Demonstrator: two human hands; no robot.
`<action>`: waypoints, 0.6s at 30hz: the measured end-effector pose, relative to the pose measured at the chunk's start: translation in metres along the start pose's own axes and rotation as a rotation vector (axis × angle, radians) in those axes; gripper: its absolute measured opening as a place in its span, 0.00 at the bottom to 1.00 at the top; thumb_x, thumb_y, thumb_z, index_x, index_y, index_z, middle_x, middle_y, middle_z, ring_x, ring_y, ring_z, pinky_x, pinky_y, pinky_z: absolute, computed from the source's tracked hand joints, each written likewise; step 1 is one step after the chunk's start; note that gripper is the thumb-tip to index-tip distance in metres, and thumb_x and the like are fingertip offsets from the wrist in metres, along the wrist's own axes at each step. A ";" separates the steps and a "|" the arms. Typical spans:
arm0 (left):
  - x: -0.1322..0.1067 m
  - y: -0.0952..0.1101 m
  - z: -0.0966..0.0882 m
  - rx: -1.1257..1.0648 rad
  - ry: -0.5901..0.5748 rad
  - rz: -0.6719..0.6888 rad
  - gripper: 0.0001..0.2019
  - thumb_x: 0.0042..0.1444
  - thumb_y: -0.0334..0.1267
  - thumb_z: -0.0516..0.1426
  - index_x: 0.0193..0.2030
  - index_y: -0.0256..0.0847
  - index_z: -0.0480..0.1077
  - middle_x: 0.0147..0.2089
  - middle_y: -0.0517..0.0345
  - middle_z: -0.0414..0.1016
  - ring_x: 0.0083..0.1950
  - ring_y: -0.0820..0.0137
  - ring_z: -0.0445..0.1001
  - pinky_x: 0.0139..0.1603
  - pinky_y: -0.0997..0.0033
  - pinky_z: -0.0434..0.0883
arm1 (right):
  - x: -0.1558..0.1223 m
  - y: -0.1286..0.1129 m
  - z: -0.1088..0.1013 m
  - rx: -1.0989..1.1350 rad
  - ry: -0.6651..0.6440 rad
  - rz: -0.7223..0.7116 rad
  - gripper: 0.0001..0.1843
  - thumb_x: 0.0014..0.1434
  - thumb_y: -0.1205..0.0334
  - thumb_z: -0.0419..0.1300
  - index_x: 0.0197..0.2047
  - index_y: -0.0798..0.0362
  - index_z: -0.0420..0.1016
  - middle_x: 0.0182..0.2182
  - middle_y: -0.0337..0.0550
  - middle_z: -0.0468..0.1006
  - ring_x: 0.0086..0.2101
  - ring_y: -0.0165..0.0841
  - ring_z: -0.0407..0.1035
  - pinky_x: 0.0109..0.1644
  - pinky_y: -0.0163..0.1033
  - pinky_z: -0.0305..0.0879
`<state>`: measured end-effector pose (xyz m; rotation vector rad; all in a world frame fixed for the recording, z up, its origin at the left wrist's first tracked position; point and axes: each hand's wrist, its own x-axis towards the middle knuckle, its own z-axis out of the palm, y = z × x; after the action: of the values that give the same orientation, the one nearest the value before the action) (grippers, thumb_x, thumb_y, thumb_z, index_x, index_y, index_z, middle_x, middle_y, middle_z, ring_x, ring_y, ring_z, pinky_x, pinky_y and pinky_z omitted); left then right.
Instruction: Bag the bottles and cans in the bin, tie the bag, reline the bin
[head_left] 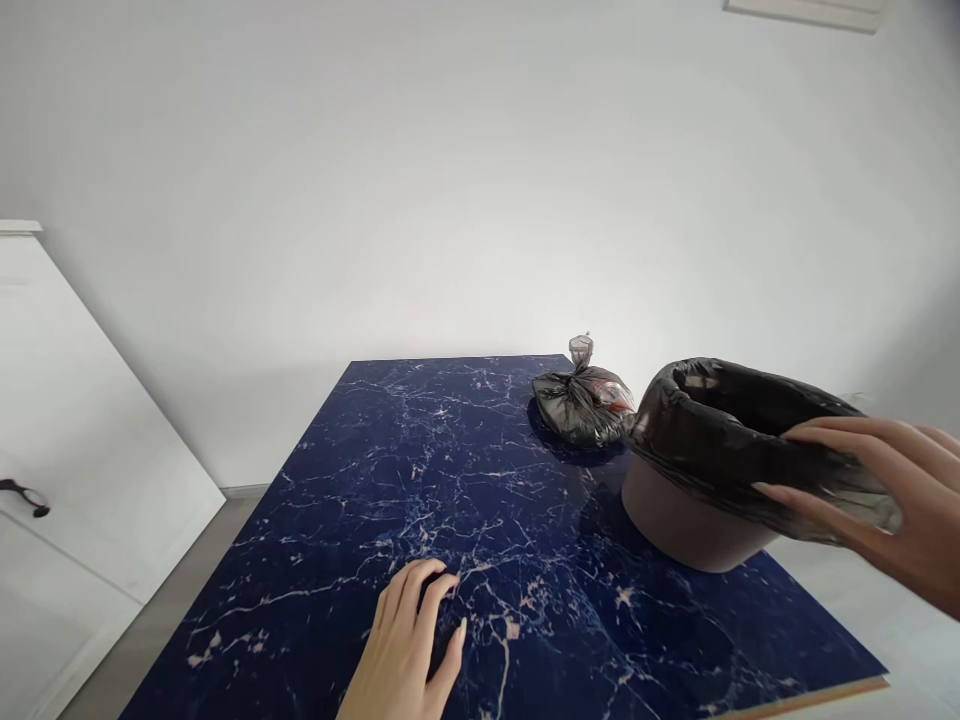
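On the right of the table stands a brownish-grey trash bin (686,520), lined with a black trash bag (697,430) folded over its rim. My right hand (892,490) grips the lined rim at the bin's right side, its thumb on the outer face and its fingers at the top edge. Inside the bin I see only dark plastic. My left hand (409,640) rests at the near middle of the table, fingers apart and slightly bent, holding nothing. Behind the bin lies a full, knotted black trash bag (581,405), with something reddish showing through it.
The dark blue marble-patterned table (420,470) reaches back to a plain white wall (450,180). At the left stands a white cabinet (82,420) with a black handle (26,495). A light wooden edge (810,698) borders the table's near right.
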<state>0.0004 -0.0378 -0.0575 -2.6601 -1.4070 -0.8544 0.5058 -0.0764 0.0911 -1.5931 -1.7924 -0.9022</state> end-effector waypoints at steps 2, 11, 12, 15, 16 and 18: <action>0.000 0.002 -0.002 -0.009 -0.028 -0.012 0.18 0.74 0.45 0.56 0.69 0.54 0.67 0.68 0.48 0.77 0.68 0.50 0.80 0.57 0.43 0.86 | 0.003 -0.037 -0.009 0.016 0.120 -0.004 0.31 0.68 0.40 0.67 0.69 0.41 0.76 0.59 0.59 0.82 0.54 0.58 0.79 0.56 0.62 0.74; 0.049 -0.015 0.028 -0.061 -0.254 -0.064 0.33 0.77 0.57 0.52 0.82 0.48 0.55 0.85 0.44 0.52 0.85 0.44 0.51 0.78 0.33 0.65 | -0.011 -0.173 0.071 0.583 -0.408 -0.165 0.20 0.77 0.53 0.58 0.69 0.43 0.73 0.77 0.53 0.62 0.72 0.52 0.64 0.67 0.61 0.73; 0.060 -0.017 0.036 -0.061 -0.264 -0.074 0.34 0.77 0.59 0.51 0.82 0.46 0.55 0.85 0.43 0.50 0.85 0.43 0.49 0.79 0.32 0.63 | -0.011 -0.178 0.095 0.615 -0.536 -0.152 0.25 0.78 0.47 0.56 0.74 0.43 0.69 0.81 0.51 0.55 0.76 0.52 0.57 0.72 0.62 0.69; 0.097 -0.023 0.058 -0.055 -0.273 -0.099 0.37 0.77 0.62 0.47 0.82 0.41 0.55 0.86 0.39 0.47 0.86 0.42 0.44 0.82 0.30 0.54 | -0.006 -0.191 0.165 0.673 -0.751 -0.082 0.37 0.80 0.37 0.46 0.82 0.48 0.57 0.82 0.51 0.49 0.80 0.48 0.42 0.81 0.61 0.54; 0.109 -0.026 0.064 -0.056 -0.274 -0.101 0.37 0.77 0.63 0.46 0.82 0.39 0.56 0.86 0.38 0.47 0.86 0.42 0.44 0.83 0.31 0.52 | -0.003 -0.194 0.184 0.678 -0.765 -0.083 0.38 0.80 0.37 0.43 0.82 0.50 0.56 0.82 0.51 0.50 0.80 0.45 0.43 0.82 0.59 0.51; 0.131 -0.035 0.069 -0.061 -0.278 -0.102 0.37 0.77 0.61 0.46 0.80 0.36 0.58 0.85 0.36 0.51 0.86 0.44 0.45 0.84 0.34 0.51 | 0.003 -0.201 0.215 0.678 -0.776 -0.083 0.39 0.81 0.38 0.40 0.82 0.53 0.57 0.81 0.51 0.52 0.80 0.43 0.43 0.83 0.57 0.46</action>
<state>0.0641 0.1007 -0.0628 -2.8660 -1.6083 -0.5565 0.3100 0.0840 -0.0599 -1.4819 -2.3229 0.3776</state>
